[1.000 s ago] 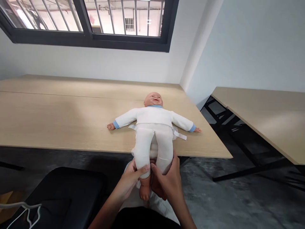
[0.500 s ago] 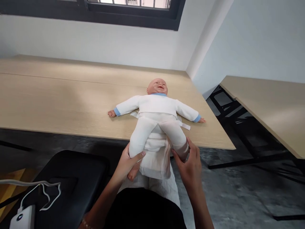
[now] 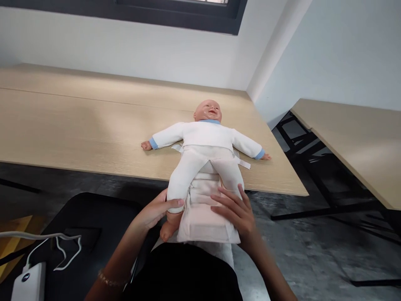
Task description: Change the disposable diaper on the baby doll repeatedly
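White power bank (image 3: 29, 284) with a cable sits on a black chair (image 3: 78, 251) at far left. The left hand (image 3: 158, 209) is closed round the lower leg of a doll (image 3: 208, 136), thumb on top. The doll lies face up on the desk (image 3: 78, 129), arms spread, legs over the edge, an open diaper (image 3: 206, 213) hanging between them. The right hand (image 3: 233, 211), fingers spread, rests on the diaper's right side.

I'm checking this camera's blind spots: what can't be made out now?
All in the head view:
- Left hand, most fingers: behind the doll's leg.
- Doll's other foot: behind right hand and diaper.
- Diaper's upper end: under the doll.
- Window: cut off by top edge.
- White device: cut off by bottom edge.
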Demonstrator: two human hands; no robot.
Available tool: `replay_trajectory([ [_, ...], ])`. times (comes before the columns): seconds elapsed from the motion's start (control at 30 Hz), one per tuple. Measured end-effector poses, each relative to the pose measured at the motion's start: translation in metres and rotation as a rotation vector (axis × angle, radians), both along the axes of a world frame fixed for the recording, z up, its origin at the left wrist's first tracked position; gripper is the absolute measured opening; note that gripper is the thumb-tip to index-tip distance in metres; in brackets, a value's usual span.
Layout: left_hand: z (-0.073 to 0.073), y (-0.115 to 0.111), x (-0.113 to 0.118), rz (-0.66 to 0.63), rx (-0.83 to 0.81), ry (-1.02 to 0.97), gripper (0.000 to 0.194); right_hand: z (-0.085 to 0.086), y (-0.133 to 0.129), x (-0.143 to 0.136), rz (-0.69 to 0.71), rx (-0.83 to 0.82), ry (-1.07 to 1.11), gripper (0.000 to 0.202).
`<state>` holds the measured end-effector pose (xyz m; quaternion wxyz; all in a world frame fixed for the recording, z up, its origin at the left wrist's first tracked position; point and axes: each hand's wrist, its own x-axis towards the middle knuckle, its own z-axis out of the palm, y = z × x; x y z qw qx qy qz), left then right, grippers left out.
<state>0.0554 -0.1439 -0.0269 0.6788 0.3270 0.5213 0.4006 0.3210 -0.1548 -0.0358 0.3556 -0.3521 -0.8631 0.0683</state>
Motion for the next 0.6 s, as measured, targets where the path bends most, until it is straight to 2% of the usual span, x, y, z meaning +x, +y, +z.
replay_trajectory([
  [0.07,-0.002,0.003,-0.002,-0.037,0.026,0.030,0.051,0.019,0.016,-0.003,0.049,-0.069,0.086,0.029],
  [0.13,-0.005,0.006,-0.002,-0.089,0.077,0.040,0.055,0.036,0.037,-0.008,0.033,-0.090,0.214,0.023],
  [0.23,-0.009,0.008,0.002,-0.170,0.156,0.081,0.053,0.053,0.073,-0.023,-0.149,-0.164,0.420,0.018],
  [0.37,-0.010,0.006,0.006,-0.196,0.231,0.202,0.039,0.061,0.114,-0.041,-0.360,-0.325,0.515,0.026],
  [0.5,0.005,0.008,-0.006,-0.273,0.326,0.305,0.039,0.063,0.131,-0.044,-0.450,-0.424,0.578,0.034],
  [0.53,0.011,0.011,-0.010,-0.255,0.359,0.345,0.039,0.063,0.132,-0.043,-0.452,-0.448,0.608,0.034],
  [0.6,0.025,0.021,-0.014,-0.130,0.444,0.446,0.038,0.064,0.133,-0.041,-0.445,-0.501,0.671,0.036],
])
